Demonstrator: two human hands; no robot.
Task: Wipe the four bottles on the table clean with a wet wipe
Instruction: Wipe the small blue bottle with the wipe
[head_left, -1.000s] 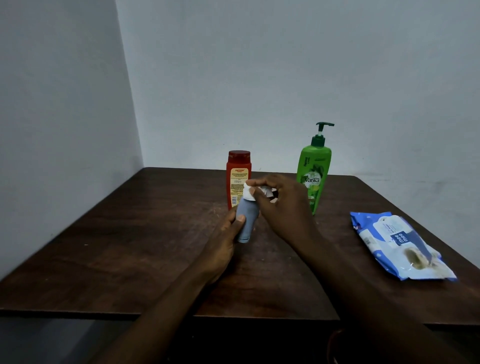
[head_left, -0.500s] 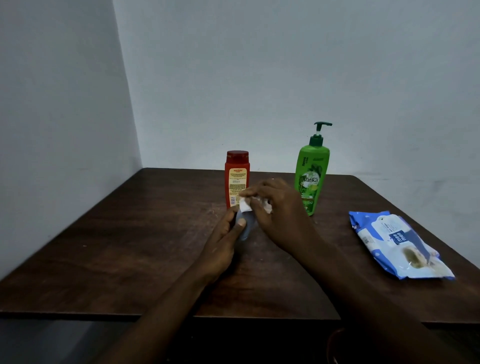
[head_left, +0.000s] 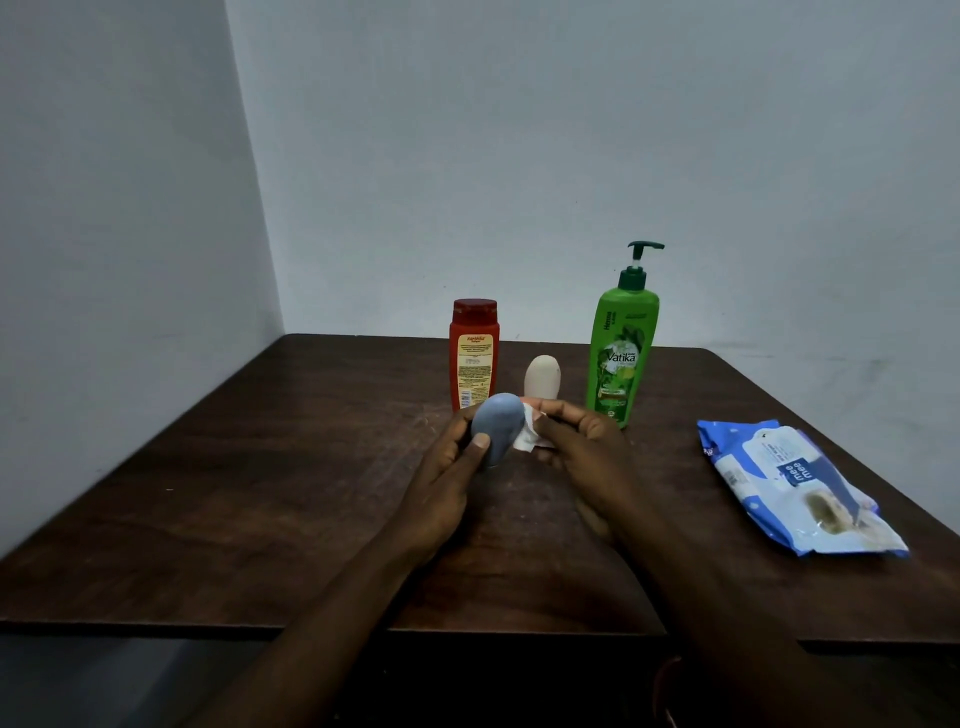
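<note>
Grey bottle clasped in left hand, wipe pinched in right hand, screening pale bottle base; wipes pack nearby.

Grey-blue bottle tilted in my grip, white wipe touching it; red bottle, beige bottle, green bottle upright near the table's far edge.

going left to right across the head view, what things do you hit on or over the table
red bottle → blue-grey bottle, gripped by the left hand → cream bottle → green pump bottle → wet wipes pack. The wet wipe pinched by the right hand overlaps the blue-grey and cream bottles, so it is left out.
</note>
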